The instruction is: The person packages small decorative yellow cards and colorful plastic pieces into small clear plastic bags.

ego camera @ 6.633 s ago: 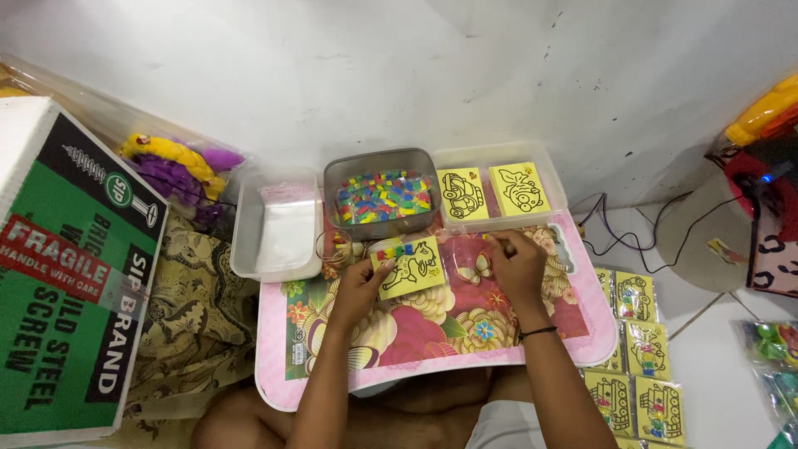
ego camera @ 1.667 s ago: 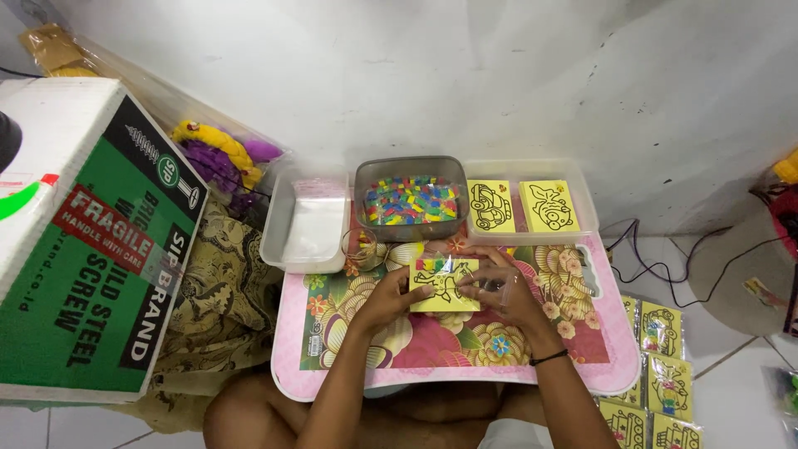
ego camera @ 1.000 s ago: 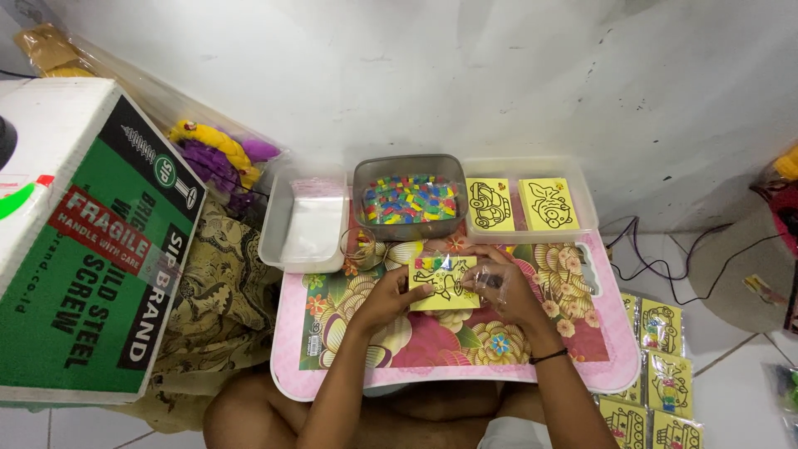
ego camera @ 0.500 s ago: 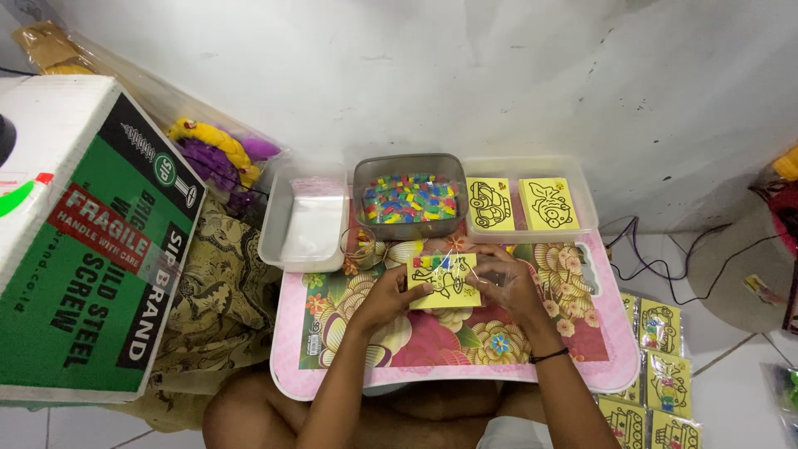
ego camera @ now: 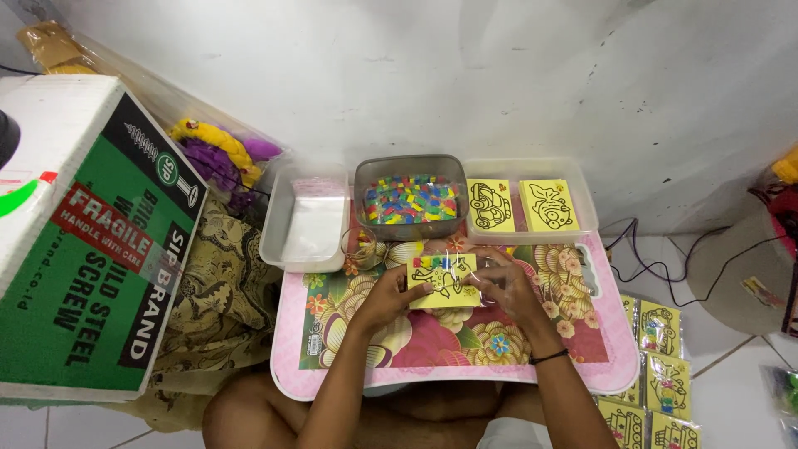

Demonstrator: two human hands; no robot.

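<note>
Both hands pinch a yellow picture card (ego camera: 443,282), left hand (ego camera: 385,298) at nine o'clock, right hand (ego camera: 511,291) at three, its long axis crosswise.

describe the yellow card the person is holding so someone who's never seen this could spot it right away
Start at the pink floral lap table in the middle of the view. Above its centre, the left hand and right hand hold a yellow card between them. Unlike the two bare yellow cards in the clear tray behind, it carries a row of coloured pieces along its top edge and shiny clear plastic around it.
</note>
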